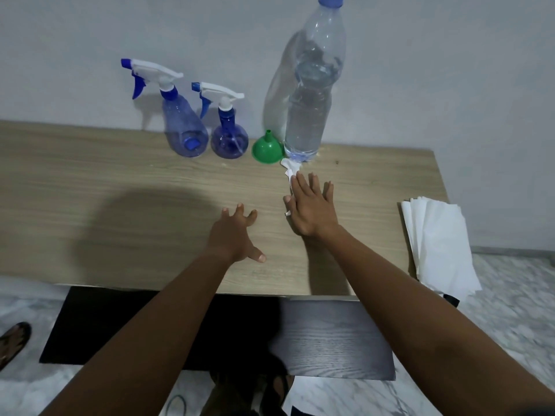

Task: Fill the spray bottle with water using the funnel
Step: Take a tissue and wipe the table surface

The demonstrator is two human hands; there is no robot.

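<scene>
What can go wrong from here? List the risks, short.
1. The right hand presses a tissue on the table right at the foot of the tall water bottle; a forward wipe could tip it onto the funnel beside it.
2. The stack of paper towels overhangs the table's right edge; a brush from the right arm could send it to the floor.

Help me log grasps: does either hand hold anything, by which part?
Nothing is gripped. The right hand presses flat on a crumpled white paper tissue; the left hand touches the wooden table with fingertips.
</scene>
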